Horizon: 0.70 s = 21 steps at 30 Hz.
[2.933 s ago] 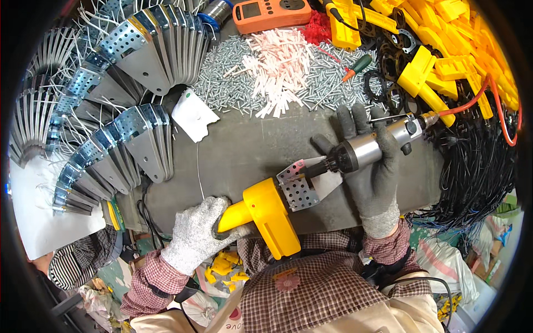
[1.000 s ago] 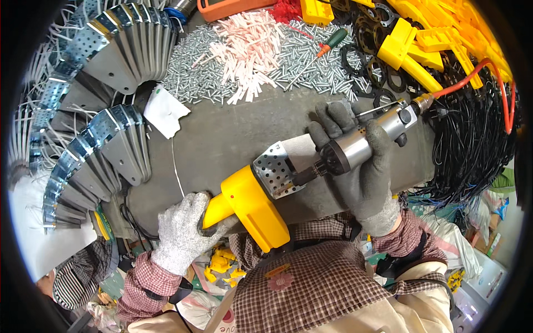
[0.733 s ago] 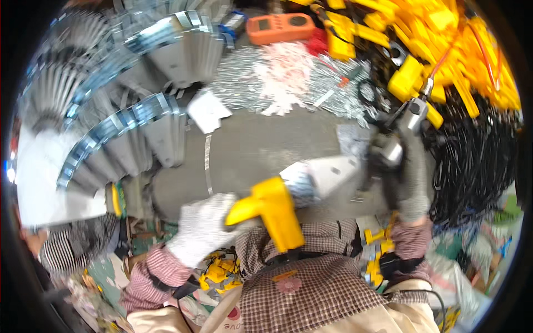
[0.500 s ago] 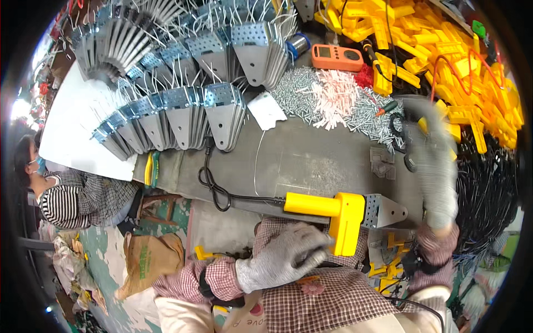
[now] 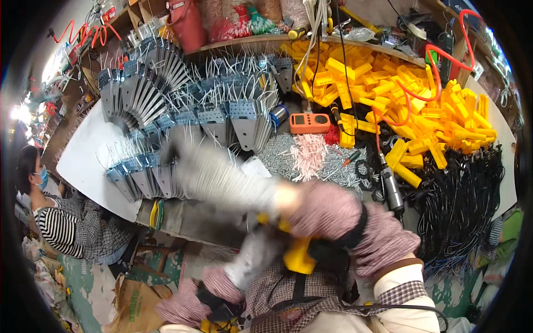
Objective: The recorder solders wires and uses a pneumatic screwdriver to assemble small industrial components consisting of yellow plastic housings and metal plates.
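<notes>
My right arm crosses in front of me toward the left. Its grey-gloved right hand point(image 5: 208, 172), smeared by motion, hangs over the front row of the grey metal brackets point(image 5: 145, 180); its fingers cannot be made out. Below that arm my left hand point(image 5: 256, 258), also gloved and blurred, is beside a yellow plastic housing point(image 5: 300, 256). The right forearm hides much of the housing, and the left fingers do not show clearly. White wires stick up from the bracket stacks.
Yellow housings point(image 5: 444, 119) are heaped at the back right, above black cables point(image 5: 455, 205). A power screwdriver point(image 5: 392, 186) lies nearby. Loose screws point(image 5: 277, 147), pink sleeves point(image 5: 308, 158) and an orange meter point(image 5: 310, 123) lie mid-bench. Another person point(image 5: 83, 222) sits at the left.
My right hand has swung from the right side of the bench to the brackets on the left. The yellow housing sits closer to my left hand, partly covered. The view has tilted up.
</notes>
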Each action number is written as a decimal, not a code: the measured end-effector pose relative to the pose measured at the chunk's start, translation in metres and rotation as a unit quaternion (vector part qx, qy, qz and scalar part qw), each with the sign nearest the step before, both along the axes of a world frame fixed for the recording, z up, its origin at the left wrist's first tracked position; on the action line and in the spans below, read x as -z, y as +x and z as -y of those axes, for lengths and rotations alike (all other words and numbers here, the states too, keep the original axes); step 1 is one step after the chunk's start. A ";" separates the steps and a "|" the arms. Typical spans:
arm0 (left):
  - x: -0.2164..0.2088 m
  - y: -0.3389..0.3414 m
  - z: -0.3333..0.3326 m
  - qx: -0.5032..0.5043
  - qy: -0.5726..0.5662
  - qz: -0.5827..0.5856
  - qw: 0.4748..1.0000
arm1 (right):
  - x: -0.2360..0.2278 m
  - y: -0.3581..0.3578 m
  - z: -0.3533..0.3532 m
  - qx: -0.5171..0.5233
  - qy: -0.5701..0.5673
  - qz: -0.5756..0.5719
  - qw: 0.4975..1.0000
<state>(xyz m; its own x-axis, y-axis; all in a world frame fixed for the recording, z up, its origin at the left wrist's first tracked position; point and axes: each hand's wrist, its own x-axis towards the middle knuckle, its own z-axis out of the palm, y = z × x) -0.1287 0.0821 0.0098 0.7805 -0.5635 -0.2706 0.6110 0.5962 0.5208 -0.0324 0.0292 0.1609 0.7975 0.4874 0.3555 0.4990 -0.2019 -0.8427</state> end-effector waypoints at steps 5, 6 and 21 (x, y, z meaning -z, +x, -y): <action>-0.107 0.074 0.087 0.266 0.418 0.311 0.811 | -0.086 0.093 0.202 -0.118 0.384 -0.149 0.904; -0.097 0.084 0.092 0.296 0.442 0.409 0.742 | -0.075 0.078 0.218 0.008 0.196 -0.062 0.979; 0.032 0.145 0.020 -0.074 0.778 0.538 0.317 | 0.081 0.141 0.262 0.308 -0.563 0.106 0.759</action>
<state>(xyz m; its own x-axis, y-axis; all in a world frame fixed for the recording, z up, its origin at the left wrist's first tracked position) 0.0164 0.0617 -0.0219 0.8790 -0.3374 0.3369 -0.3939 -0.9120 0.1143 0.1091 -0.2328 0.0800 0.9806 0.1349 0.1424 0.1176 -0.9853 0.1235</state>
